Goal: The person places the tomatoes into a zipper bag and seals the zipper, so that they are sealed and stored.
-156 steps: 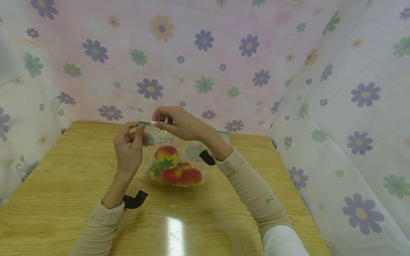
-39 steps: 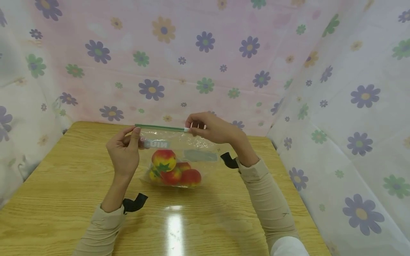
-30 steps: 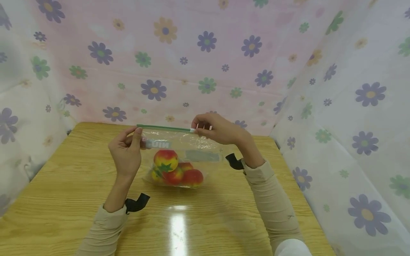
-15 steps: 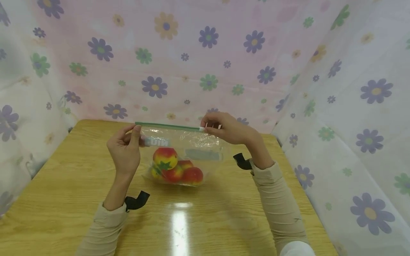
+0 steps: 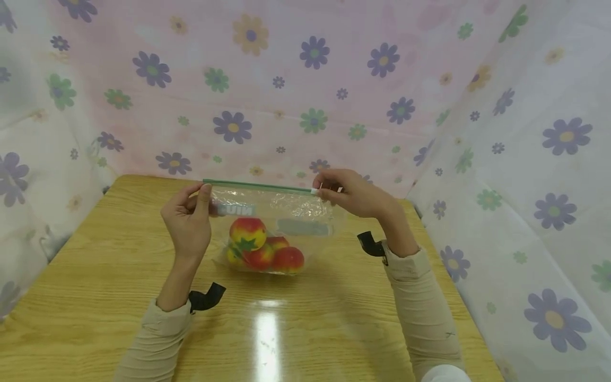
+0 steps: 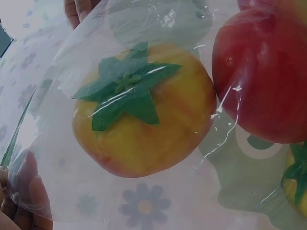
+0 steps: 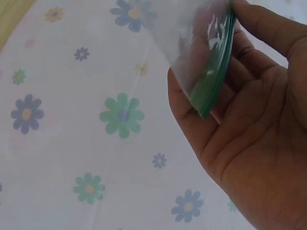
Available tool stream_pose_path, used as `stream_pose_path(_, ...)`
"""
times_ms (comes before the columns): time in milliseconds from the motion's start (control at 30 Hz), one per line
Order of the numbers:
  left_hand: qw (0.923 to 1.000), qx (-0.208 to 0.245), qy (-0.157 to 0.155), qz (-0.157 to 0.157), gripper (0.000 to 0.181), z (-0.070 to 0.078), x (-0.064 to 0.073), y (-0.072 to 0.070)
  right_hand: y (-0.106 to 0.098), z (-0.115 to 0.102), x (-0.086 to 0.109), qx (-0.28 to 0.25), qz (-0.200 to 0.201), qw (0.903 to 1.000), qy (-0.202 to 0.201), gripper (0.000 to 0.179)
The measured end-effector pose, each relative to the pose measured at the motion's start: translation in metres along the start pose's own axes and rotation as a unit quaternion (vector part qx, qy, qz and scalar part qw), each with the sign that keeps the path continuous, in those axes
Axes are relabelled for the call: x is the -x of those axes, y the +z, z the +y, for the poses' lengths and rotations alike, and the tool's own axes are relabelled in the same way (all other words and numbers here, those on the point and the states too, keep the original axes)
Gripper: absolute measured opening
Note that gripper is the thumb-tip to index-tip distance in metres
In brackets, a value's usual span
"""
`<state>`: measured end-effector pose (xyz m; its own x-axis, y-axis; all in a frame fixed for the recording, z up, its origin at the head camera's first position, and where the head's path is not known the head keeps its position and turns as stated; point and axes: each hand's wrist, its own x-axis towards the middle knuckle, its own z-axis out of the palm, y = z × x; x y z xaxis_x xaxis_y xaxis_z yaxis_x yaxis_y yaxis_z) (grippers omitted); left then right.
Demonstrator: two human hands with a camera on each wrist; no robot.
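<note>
A clear slider zip bag (image 5: 305, 212) stands upright on the table, with a green zip strip (image 5: 258, 185) along its top. Inside lie several red-and-yellow imitation tomatoes (image 5: 288, 260) with green leafy tops; the left wrist view shows one tomato (image 6: 144, 143) close up through the plastic. My left hand (image 5: 188, 225) pinches the bag's upper left corner. Near the strip's right side, my right hand (image 5: 360, 195) pinches the white slider (image 5: 314, 191). In the right wrist view, the strip's green end (image 7: 211, 91) passes in front of my right fingers, the slider out of sight.
The wood-grain table (image 5: 119, 286) reaches back to a flower-patterned cloth (image 5: 281, 63), which also hangs at both sides. A black curved piece sits at each wrist, left piece (image 5: 207, 297) and right piece (image 5: 371, 244). Light reflects off the table's front.
My right hand has slid the white slider rightward along the green strip, from near my left fingers to near the right end. My left hand keeps its pinch on the corner.
</note>
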<state>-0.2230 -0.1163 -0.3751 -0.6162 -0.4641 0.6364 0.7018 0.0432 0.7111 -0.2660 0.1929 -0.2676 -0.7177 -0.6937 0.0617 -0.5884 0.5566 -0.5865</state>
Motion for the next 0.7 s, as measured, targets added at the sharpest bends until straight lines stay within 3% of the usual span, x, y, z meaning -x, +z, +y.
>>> stream_pose_path(233, 1.0000, -0.003, 0.006, -0.005, 0.017, 0.001, 0.001, 0.002, 0.003, 0.007, 0.011, -0.017, 0.025, 0.9995, 0.009, 0.009)
stream_pose_path(700, 0.9999, 0.010, -0.011, 0.004, 0.014, 0.001, 0.000, -0.003, 0.008, 0.011, 0.020, -0.062, 0.070, 0.9956, -0.007, 0.011)
